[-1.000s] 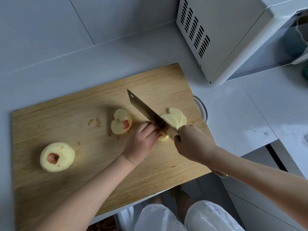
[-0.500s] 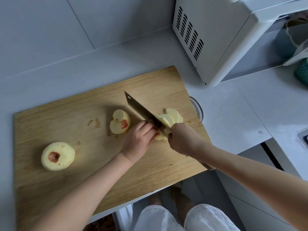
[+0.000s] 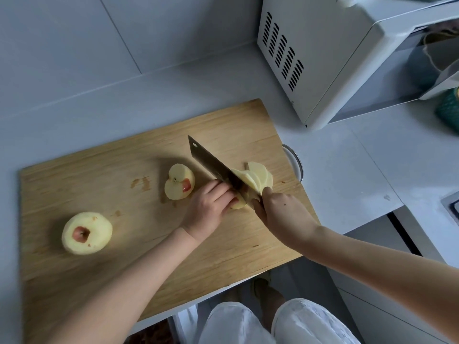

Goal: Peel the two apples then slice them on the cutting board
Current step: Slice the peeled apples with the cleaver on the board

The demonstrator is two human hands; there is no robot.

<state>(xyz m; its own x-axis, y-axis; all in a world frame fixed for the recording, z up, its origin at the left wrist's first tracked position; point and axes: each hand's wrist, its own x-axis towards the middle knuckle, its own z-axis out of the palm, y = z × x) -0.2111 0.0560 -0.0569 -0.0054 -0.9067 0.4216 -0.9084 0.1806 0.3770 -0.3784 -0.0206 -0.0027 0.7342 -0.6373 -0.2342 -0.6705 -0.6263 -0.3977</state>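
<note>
A wooden cutting board [image 3: 99, 184] lies on the grey counter. On its left stands a whole peeled apple [image 3: 87, 233] with a red stem pit. Near the middle an apple half [image 3: 179, 182] lies cut face up. My right hand [image 3: 280, 214] grips the handle of a cleaver [image 3: 213, 165], whose blade is down in an apple piece [image 3: 238, 204]. My left hand [image 3: 211, 207] holds that piece with curled fingers, right beside the blade. Several cut slices [image 3: 257, 177] are fanned out to the right of the blade.
A white microwave [image 3: 335, 58] stands at the back right, close to the board's far corner. A metal rim [image 3: 295, 161] shows just off the board's right edge. The board overhangs the counter's front edge above my legs. A green object [image 3: 449, 112] sits at the far right.
The cleaver has stayed at the apple piece, working through it, and the fan of slices to its right has grown slightly. My left hand remains on the piece.
</note>
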